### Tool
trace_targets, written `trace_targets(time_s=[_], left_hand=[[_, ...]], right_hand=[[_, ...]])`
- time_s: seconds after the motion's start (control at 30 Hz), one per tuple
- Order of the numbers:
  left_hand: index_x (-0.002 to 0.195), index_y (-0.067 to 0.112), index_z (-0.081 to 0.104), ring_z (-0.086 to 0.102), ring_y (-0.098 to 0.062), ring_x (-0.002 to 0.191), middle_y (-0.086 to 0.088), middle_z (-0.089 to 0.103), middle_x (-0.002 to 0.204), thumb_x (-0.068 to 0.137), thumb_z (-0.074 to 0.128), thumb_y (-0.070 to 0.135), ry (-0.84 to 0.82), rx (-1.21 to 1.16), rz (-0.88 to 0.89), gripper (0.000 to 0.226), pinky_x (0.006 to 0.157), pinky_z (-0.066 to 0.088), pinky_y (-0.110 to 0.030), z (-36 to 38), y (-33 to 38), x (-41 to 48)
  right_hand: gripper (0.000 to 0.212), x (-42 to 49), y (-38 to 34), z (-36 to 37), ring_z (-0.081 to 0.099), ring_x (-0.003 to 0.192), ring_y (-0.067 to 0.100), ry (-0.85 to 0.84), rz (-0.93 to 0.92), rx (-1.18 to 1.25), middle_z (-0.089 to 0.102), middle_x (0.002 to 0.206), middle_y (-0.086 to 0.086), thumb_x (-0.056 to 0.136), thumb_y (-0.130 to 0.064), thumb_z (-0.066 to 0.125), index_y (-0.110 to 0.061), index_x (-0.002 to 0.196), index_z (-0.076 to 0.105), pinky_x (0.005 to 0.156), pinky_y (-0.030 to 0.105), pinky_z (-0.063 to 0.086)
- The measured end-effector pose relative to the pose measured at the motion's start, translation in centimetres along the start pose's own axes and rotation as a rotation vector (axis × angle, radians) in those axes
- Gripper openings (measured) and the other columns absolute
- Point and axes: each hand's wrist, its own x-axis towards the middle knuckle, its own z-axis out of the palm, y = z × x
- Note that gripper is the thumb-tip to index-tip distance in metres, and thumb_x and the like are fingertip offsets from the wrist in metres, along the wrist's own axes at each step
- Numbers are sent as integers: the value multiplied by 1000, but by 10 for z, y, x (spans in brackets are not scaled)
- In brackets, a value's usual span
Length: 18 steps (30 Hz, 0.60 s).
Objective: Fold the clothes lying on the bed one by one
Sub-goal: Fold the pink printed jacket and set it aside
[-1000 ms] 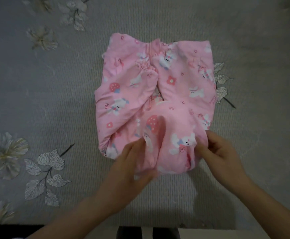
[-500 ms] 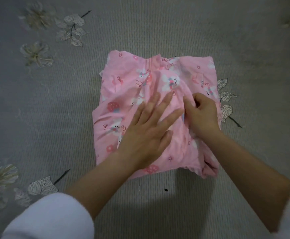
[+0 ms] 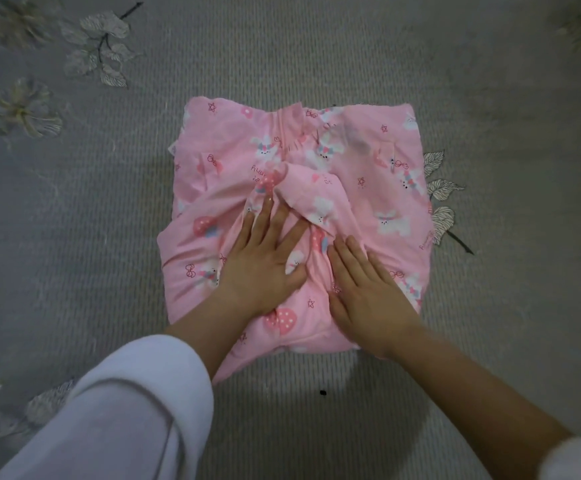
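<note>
1. far left: grey bedspread (image 3: 109,237) printed with pale flowers (image 3: 22,105).
2. lower left: white sleeve (image 3: 119,410) pushed up the forearm.
3. presses the left hand (image 3: 261,268) flat on the pink garment (image 3: 379,174), fingers straight and spread, gripping nothing.
4. centre: garment folded into a rough square mid-bedspread, bunny print up; small black speck (image 3: 323,392) just below its near edge.
5. rests the right hand (image 3: 368,292) flat beside the left, fingers straight and together, holding nothing.
6. right: leaf print (image 3: 438,188) beside the garment's edge.
</note>
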Motion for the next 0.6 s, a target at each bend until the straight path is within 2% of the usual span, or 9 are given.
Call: trace_targets(time_s=[0.13,0.23,0.3,0.37,0.43,0.5,0.53,0.6], left_hand=[[152,32,10,-16,-24,146,-3,-7,161,93,41,48,-82,-76,-36,68,116,-14,-38,-14,0,4],[152,33,13,-18,-18,146,2,-5,161,89,32,55,-21,-180,-14,69,117,-12,-35,-39,0,-23],[153,27,17,-12,-21,147,-3,-3,162,84,37,55,37,-154,41,77,119,-5,-39,-50,3,-57],[152,17,21,-1,-29,148,-12,4,161,80,50,53,43,-116,125,86,119,6,-45,-47,9,-91],[152,14,21,5,-34,147,-18,8,159,73,56,53,-32,-38,188,95,117,12,-48,-36,18,-113],[151,11,21,9,-38,145,-22,12,157,65,63,47,-119,81,180,102,117,17,-51,-26,23,-116],[151,10,19,9,-40,145,-23,11,156,63,68,41,-145,136,139,105,117,16,-52,-22,24,-113],[152,10,1,-3,-41,145,-24,-1,157,70,69,34,-177,209,35,109,118,1,-49,-17,24,-104]], right_hand=[[65,-7,2,-13,-15,147,17,28,-35,83,-12,160,1,100,-43,25,-16,153,-3,120,35,-7],[69,-37,0,-24,7,149,19,209,-157,146,10,161,3,97,-49,32,-13,153,14,120,37,5],[78,-62,-2,-17,14,148,21,245,-245,162,17,160,7,93,-53,44,-9,152,19,119,40,13],[86,-78,-5,-3,17,147,25,209,-282,80,19,159,9,87,-56,53,-7,151,23,116,43,20],[89,-80,-9,7,23,144,29,157,-249,-1,24,156,12,81,-51,64,-5,148,29,112,45,23],[90,-72,-11,9,32,140,32,157,-181,-43,32,152,15,74,-42,75,-3,144,36,109,46,25],[90,-67,-11,10,34,139,32,169,-148,-45,34,151,15,72,-40,77,-2,143,37,110,46,24],[89,-56,-9,9,36,138,31,188,-103,-29,38,149,14,72,-39,76,-1,143,38,113,48,23]])
